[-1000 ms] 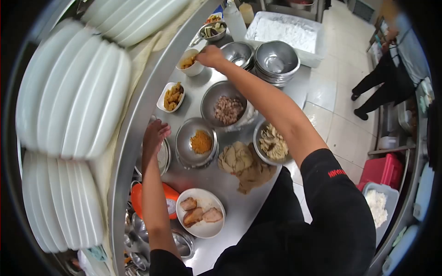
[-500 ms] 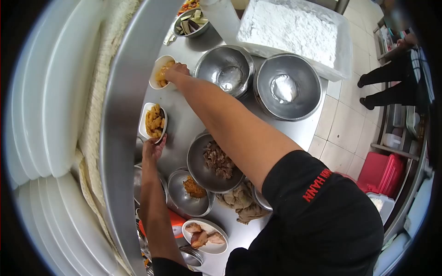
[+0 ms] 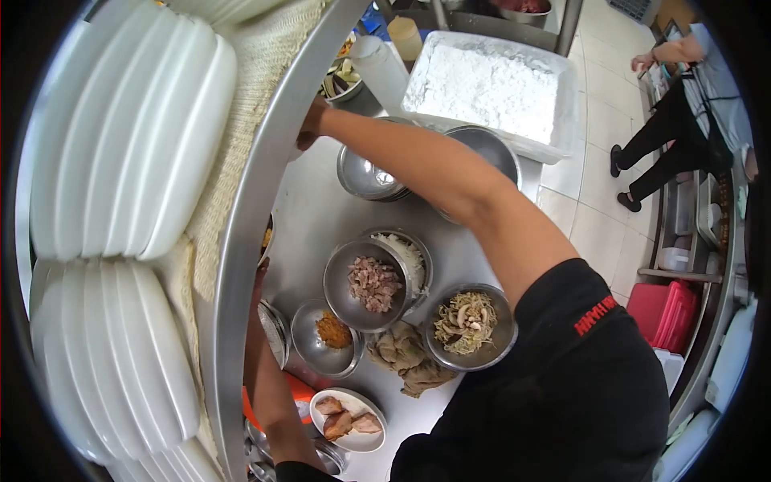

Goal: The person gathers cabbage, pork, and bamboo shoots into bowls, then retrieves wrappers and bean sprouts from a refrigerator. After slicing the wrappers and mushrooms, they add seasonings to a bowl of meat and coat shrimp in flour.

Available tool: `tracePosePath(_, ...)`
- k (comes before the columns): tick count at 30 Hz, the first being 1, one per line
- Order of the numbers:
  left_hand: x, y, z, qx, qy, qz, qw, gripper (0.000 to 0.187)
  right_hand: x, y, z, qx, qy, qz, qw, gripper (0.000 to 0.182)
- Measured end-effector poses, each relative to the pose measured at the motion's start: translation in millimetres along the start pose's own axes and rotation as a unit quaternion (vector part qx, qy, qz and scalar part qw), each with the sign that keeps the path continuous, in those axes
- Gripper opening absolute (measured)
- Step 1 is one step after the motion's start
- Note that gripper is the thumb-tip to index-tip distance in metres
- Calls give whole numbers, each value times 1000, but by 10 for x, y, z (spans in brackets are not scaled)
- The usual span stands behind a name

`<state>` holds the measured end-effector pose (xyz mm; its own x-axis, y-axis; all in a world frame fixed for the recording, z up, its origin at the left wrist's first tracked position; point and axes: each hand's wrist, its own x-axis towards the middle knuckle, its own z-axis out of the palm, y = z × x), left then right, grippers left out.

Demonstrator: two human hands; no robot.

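Observation:
The metal shelf edge (image 3: 253, 201) cuts across both of my hands. My right hand (image 3: 309, 127) is at its upper part, fingers curled and partly hidden, so whatever they hold does not show. Lower down, only a piece of my left hand (image 3: 261, 275) is visible, against the near side of a white bowl (image 3: 271, 251). A sliver of golden fried pieces (image 3: 266, 238) shows inside that bowl. The left fingers are mostly covered, but the hand stays at the bowl's rim as before.
Steel bowls hold chopped meat (image 3: 374, 284), orange crumbly food (image 3: 332, 329) and bean sprouts with mushrooms (image 3: 465, 323). A plate (image 3: 371, 440) carries cooked meat. A tub of white powder (image 3: 490, 88) stands at the back. Stacked white dishes (image 3: 132, 136) fill the shelf. Another person (image 3: 683, 120) stands at right.
My view has shifted, so the shelf edge covers more of both hands and the fried-food bowl. The sprout bowl has come into fuller view. The other person shows more fully.

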<state>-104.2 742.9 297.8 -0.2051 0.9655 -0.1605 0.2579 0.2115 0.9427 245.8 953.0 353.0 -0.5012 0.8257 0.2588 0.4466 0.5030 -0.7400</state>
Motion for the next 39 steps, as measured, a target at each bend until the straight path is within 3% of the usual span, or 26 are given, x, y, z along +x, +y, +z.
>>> tracePosePath(1, -71, 152, 64, -305, -38, -74, 949, 44, -90, 65, -105, 9, 11, -4, 1000, 32)
tracePosePath(3, -315, 537, 228, -280, -64, -48, 957, 45, -690, -124, -584, 153, -53, 180, 970, 28)
tracePosePath(4, -421, 627, 311, -248, -86, -31, 964, 47, -1189, -606, -830, 358, 126, 338, 861, 25)
tracePosePath(5, -421, 585, 281, -251, -100, -36, 962, 46, -1522, -599, -974, 332, 124, 323, 878, 26)
tracePosePath(6, -568, 810, 418, -212, -182, -5, 960, 42, -1871, -646, -1121, 317, 138, 328, 879, 26)
tracePosePath(8, -767, 678, 648, 59, -93, 151, 982, 38, -2655, -798, -1409, 330, 163, 351, 861, 25)
tracePosePath(9, -863, 801, 803, -105, -125, 63, 985, 34, -3060, -917, -1538, 320, 186, 371, 852, 23)
tracePosePath(10, -994, 1017, 986, -258, -161, -40, 952, 30, -3464, -1030, -1672, 309, 212, 393, 840, 22)
tracePosePath(12, -1330, 1310, 1465, -242, -158, -67, 955, 32, -4297, -1050, -1833, 307, 259, 366, 839, 26)
tracePosePath(14, -1437, 1389, 1779, -202, -270, -81, 938, 38, -5068, -1168, -1986, 281, 299, 375, 831, 25)
tracePosePath(16, -1752, 1532, 2242, -197, -303, -59, 930, 42, -5745, -1350, -2090, 231, 368, 446, 783, 26)
tracePosePath(19, -2216, 1735, 2947, -164, -401, -41, 900, 44, -6720, -1353, -2146, 237, 455, 465, 722, 25)
tracePosePath(28, -3305, 1946, 5822, -86, -626, -76, 771, 39, -8992, -1159, -2161, 243, 675, 452, 530, 25)
tracePosePath(33, -3922, 1861, 7860, -64, -678, -97, 726, 38, -9770, -783, -2658, 231, 749, 452, 426, 26)
tracePosePath(39, -4963, 1907, 10113, -61, -698, -93, 708, 38, -10664, 243, -3449, 227, 813, 400, 357, 25)
